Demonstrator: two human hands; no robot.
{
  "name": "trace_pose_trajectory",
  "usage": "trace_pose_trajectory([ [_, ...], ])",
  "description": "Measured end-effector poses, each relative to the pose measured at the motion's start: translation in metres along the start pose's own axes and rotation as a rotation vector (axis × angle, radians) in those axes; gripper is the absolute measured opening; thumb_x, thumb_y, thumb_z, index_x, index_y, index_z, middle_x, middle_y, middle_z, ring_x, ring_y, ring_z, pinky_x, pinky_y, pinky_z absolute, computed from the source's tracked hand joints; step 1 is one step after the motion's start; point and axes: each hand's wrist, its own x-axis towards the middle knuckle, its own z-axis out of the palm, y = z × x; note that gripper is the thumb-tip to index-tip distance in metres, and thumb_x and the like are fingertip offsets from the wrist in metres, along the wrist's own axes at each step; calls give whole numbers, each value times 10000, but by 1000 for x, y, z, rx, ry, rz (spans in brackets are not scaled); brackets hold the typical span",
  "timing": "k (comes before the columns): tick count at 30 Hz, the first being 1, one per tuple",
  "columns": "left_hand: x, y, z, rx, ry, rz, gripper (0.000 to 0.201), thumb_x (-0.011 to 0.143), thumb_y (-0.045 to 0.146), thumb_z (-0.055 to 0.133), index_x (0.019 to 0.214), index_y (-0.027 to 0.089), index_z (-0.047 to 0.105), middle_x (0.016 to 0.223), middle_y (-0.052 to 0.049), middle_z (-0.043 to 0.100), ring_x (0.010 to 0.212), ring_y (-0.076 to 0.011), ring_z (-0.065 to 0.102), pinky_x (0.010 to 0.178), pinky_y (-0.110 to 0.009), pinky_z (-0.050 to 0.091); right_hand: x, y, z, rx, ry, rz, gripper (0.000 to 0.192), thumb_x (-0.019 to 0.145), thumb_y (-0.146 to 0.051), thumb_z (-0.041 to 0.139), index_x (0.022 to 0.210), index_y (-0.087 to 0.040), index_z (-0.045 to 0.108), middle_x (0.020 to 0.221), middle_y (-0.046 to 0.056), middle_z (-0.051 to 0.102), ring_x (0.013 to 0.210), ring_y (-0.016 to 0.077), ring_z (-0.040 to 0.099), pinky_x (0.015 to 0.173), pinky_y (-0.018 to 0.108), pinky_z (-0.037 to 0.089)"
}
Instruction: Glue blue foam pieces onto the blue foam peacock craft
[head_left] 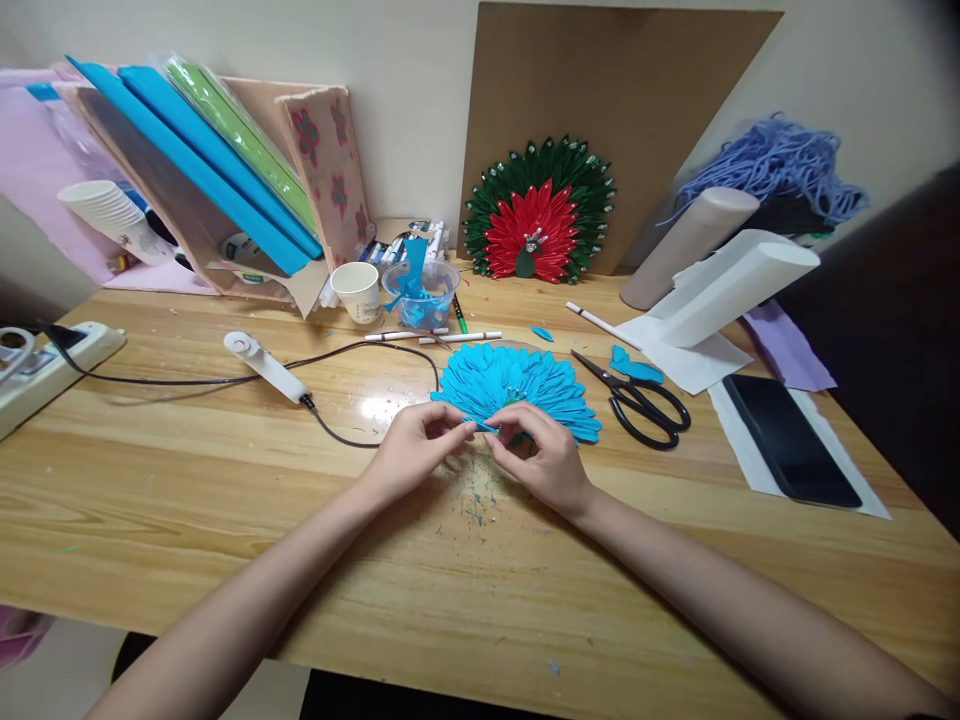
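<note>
My left hand [417, 447]: fingers curled nearly closed, thumb and forefinger pinching one end of a small blue strip [486, 427].
My right hand [541, 458]: also nearly closed, the fingertips pinching the other end of the same strip.
Blue strip: between my two hands, at the near edge of the blue petal fan [517, 385], which lies flat on the wooden table [225, 480].
Plastic bowl [420, 292]: clear, behind the fan; it holds blue cut pieces that stand up over the rim.
Paper cup [358, 291]: white, just left of the bowl; I cannot see inside.
Scissors [641, 403]: black handles, just right of the fan, closed.
Glue gun [266, 366]: white, left of the fan, with a black cable.
</note>
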Motion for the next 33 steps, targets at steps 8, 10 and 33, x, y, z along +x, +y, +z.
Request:
trace_pose_trajectory([
  [8, -1, -6, 0, 183, 1, 85, 244, 805, 374, 577, 768, 136, 619, 658, -27, 635, 558, -106, 564, 521, -217, 445, 0, 0, -1, 18, -57, 79, 49, 835, -223, 553, 800, -200, 578, 718, 16, 585, 649, 134, 546, 590, 261, 443],
  [10, 0, -6, 0, 189, -2, 90, 239, 805, 371, 579, 767, 137, 612, 661, -26, 636, 557, -103, 565, 520, -213, 443, 1, 1, -1, 27, -60, 85, 52, 836, -223, 549, 798, -200, 576, 719, 14, 582, 645, 131, 545, 586, 257, 440],
  [33, 0, -8, 0, 339, -25, 173, 228, 821, 351, 548, 724, 146, 577, 654, -2, 569, 576, -92, 478, 524, -205, 376, 2, -1, -2, 47, -51, 128, 81, 836, -190, 534, 758, -196, 553, 722, 11, 573, 639, 128, 531, 594, 257, 430],
])
